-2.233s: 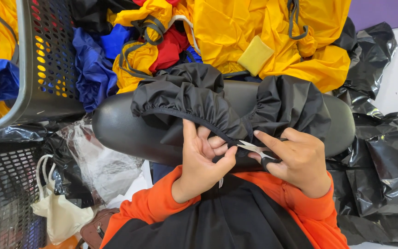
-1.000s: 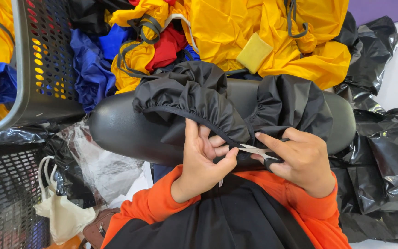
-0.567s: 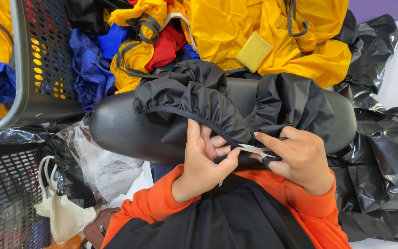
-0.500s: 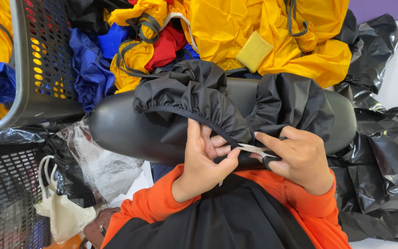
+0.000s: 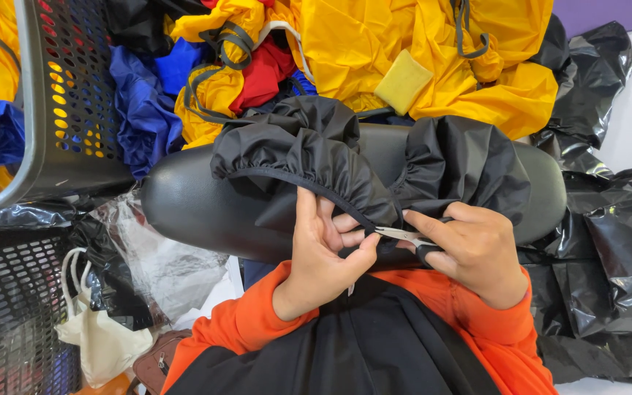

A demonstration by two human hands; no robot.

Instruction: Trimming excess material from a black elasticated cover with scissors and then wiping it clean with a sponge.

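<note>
A: Where is the black cover [image 5: 309,157] lying?

B: Draped over the black padded seat [image 5: 192,208], its gathered elastic edge hanging down the near side, toward the person in orange sleeves

A: And the left hand [image 5: 323,256]?

B: At the near edge of the seat, curled shut on the cover's hem, thumb and fingers pinching the elastic band

A: The right one?

B: The right hand [image 5: 477,252] sits just beside the left, also at the seat's near edge, closed around small silver scissors [image 5: 400,235]. Their blades point at the left thumb and meet the hem; I cannot tell whether they are parted

A: What lies around the seat?

B: Beyond it, a heap of yellow fabric [image 5: 418,58] with blue and red pieces; to its left a grey perforated basket [image 5: 67,95]; to its right crumpled black plastic bags [image 5: 608,241]
</note>
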